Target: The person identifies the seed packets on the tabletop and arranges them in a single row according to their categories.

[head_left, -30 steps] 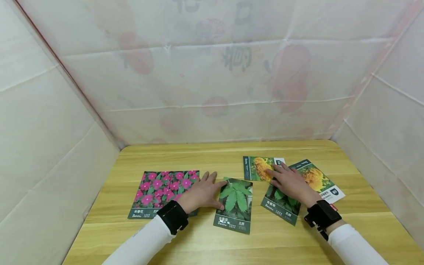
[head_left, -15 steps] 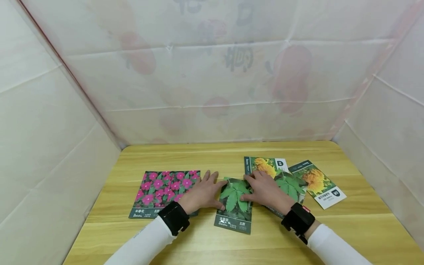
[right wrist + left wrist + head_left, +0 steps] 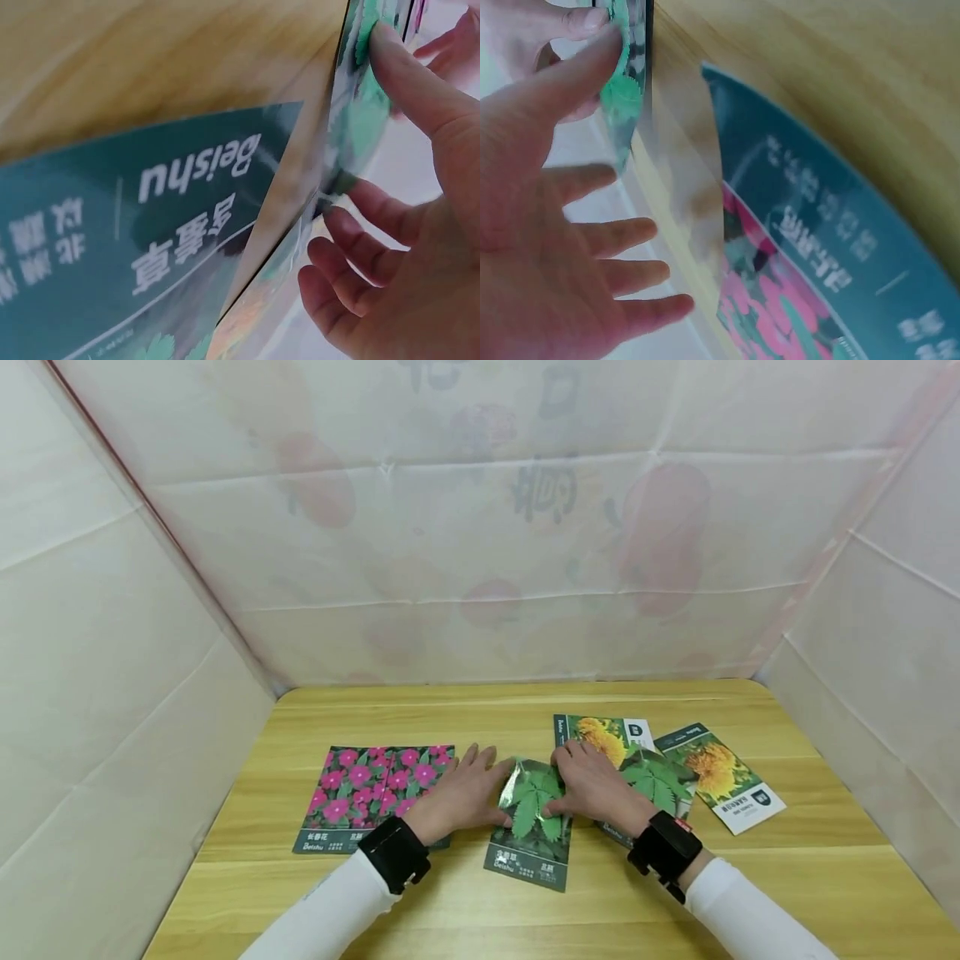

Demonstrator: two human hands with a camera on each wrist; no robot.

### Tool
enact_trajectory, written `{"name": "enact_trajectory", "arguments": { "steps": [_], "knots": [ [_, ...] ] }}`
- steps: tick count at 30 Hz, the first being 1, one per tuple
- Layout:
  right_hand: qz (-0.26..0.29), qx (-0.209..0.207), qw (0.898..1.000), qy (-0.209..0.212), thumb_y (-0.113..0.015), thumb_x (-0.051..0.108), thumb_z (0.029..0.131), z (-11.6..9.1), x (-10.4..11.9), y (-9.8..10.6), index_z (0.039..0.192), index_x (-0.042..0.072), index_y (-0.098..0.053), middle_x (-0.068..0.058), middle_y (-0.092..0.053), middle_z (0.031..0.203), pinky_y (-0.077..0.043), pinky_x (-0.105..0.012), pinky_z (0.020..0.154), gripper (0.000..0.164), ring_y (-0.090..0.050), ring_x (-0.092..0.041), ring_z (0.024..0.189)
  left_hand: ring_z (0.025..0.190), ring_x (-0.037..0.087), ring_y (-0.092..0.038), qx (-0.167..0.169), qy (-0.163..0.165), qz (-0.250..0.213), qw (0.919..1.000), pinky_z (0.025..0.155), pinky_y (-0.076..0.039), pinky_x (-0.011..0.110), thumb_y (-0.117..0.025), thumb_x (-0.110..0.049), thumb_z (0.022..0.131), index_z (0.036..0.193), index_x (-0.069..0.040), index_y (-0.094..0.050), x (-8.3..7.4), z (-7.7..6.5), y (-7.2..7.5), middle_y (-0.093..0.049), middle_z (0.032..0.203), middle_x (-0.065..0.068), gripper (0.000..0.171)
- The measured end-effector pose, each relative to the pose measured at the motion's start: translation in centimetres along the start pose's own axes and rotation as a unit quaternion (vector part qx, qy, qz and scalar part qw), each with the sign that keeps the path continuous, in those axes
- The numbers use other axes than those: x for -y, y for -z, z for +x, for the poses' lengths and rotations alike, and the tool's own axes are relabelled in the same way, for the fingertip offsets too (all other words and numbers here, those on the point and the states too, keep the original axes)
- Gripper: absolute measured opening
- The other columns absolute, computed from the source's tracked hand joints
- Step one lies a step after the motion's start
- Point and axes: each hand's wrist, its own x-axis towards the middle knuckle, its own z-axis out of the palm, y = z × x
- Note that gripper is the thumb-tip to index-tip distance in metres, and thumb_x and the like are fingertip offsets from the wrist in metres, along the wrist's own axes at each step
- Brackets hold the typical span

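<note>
A seed packet point(image 3: 528, 839) with a green leaf picture lies between my hands, its upper part bulging slightly and shining with glare. My right hand point(image 3: 596, 789) pinches its right edge, the thumb on the leaf picture and the index finger at the upper corner. On the opposite edge, the straight, spread thumb and index finger of my left hand point(image 3: 459, 795) touch the packet. The other left fingers reach over the edge of the pink-flower packets point(image 3: 360, 781). Beneath my right hand and wrist lies a second leaf packet point(image 3: 656, 777), partly covered; its printed end point(image 3: 187, 172) shows in the right wrist view.
One orange-flower packet point(image 3: 600, 733) lies behind my right hand, its lower part hidden. Another orange-flower packet point(image 3: 716, 768) sits slanted at the right, by the second leaf packet. White fabric walls point(image 3: 480, 568) enclose the wooden table point(image 3: 375, 714) at the back and sides.
My right hand has moved left from the second leaf packet to the middle one and now pinches its edge. That middle packet's upper part has bulged up. My left hand has barely moved.
</note>
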Motion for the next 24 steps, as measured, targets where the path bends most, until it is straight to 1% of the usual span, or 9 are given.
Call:
{"name": "enact_trajectory", "arguments": {
  "steps": [2,4,7,9,11,15,18,21,24],
  "knots": [
    [0.015,-0.003,1.0,-0.002,-0.091,0.052,0.074,0.0,0.0,0.0,0.12,0.004,-0.06,-0.012,-0.059,0.112,-0.05,-0.043,0.08,0.074,-0.056,-0.027,0.097,0.138,0.042,-0.049,-0.025,-0.006,-0.017,0.9995,0.108,-0.048,0.059,-0.082,-0.048,0.088,0.158,-0.011,-0.043,0.1,0.2,0.0,-0.051,0.151,0.021,0.088],
    [0.033,-0.008,0.999,-0.002,-0.092,0.047,0.075,0.0,0.2,0.1,0.121,0.004,-0.059,-0.01,-0.06,0.109,-0.05,-0.041,0.078,0.071,-0.057,-0.025,0.095,0.122,0.034,-0.063,-0.048,-0.008,-0.047,0.9977,0.096,-0.058,0.047,-0.08,-0.039,0.093,0.158,-0.007,-0.04,0.3,0.3,0.1,-0.059,0.142,0.019,0.083],
    [0.06,-0.021,0.998,0.003,-0.092,0.039,0.078,-0.1,0.4,0.3,0.125,0.005,-0.057,-0.006,-0.062,0.105,-0.049,-0.037,0.075,0.068,-0.058,-0.021,0.091,0.099,0.025,-0.07,-0.07,-0.006,-0.128,0.9892,0.076,-0.061,0.032,-0.077,-0.023,0.097,0.159,-0.003,-0.036,0.5,0.5,0.2,-0.066,0.13,0.018,0.077],
    [0.067,-0.035,0.997,0.012,-0.092,0.036,0.079,-0.1,0.7,0.6,0.127,0.005,-0.056,-0.005,-0.063,0.105,-0.049,-0.036,0.074,0.067,-0.059,-0.019,0.089,0.095,0.024,-0.07,-0.08,-0.001,-0.191,0.9783,0.073,-0.059,0.03,-0.074,-0.016,0.099,0.159,-0.002,-0.034,0.7,0.6,0.3,-0.068,0.125,0.018,0.074],
    [0.069,-0.05,0.996,0.022,-0.092,0.035,0.08,-0.2,0.8,0.8,0.127,0.005,-0.056,-0.005,-0.063,0.104,-0.048,-0.034,0.071,0.067,-0.058,-0.018,0.087,0.097,0.024,-0.069,-0.085,0.005,-0.249,0.9648,0.074,-0.059,0.031,-0.07,-0.011,0.101,0.159,-0.002,-0.034,0.8,0.6,0.4,-0.068,0.119,0.015,0.069],
    [0.054,-0.075,0.995,0.038,-0.093,0.035,0.079,-0.2,1.1,1.0,0.127,0.006,-0.057,-0.005,-0.063,0.105,-0.048,-0.033,0.07,0.066,-0.057,-0.017,0.086,0.097,0.023,-0.068,-0.092,0.018,-0.33,0.9394,0.077,-0.057,0.034,-0.063,-0.006,0.104,0.156,-0.004,-0.04,0.8,0.5,0.7,-0.065,0.109,0.009,0.057],
    [0.043,-0.085,0.994,0.044,-0.093,0.035,0.078,-0.2,1.2,1.1,0.126,0.006,-0.057,-0.005,-0.062,0.106,-0.048,-0.033,0.07,0.067,-0.057,-0.017,0.086,0.093,0.022,-0.067,-0.099,0.024,-0.359,0.928,0.077,-0.056,0.035,-0.061,-0.005,0.104,0.152,-0.005,-0.045,0.7,0.4,0.8,-0.063,0.104,0.006,0.05],
    [0.04,-0.089,0.994,0.047,-0.094,0.035,0.077,-0.2,1.4,1.2,0.126,0.005,-0.057,-0.006,-0.063,0.106,-0.051,-0.034,0.071,0.068,-0.059,-0.018,0.088,0.091,0.021,-0.066,-0.105,0.027,-0.37,0.9227,0.076,-0.055,0.035,-0.062,-0.004,0.104,0.149,-0.005,-0.049,0.7,0.4,0.8,-0.061,0.101,0.005,0.046],
    [0.046,-0.08,0.995,0.04,-0.092,0.037,0.079,-0.3,1.5,1.6,0.132,0.004,-0.057,-0.009,-0.064,0.116,-0.056,-0.038,0.079,0.072,-0.063,-0.022,0.098,0.088,0.022,-0.066,-0.111,0.026,-0.383,0.9168,0.073,-0.054,0.035,-0.062,-0.003,0.104,0.147,-0.003,-0.05,0.8,0.3,0.7,-0.06,0.1,0.006,0.045]
  ]
}}
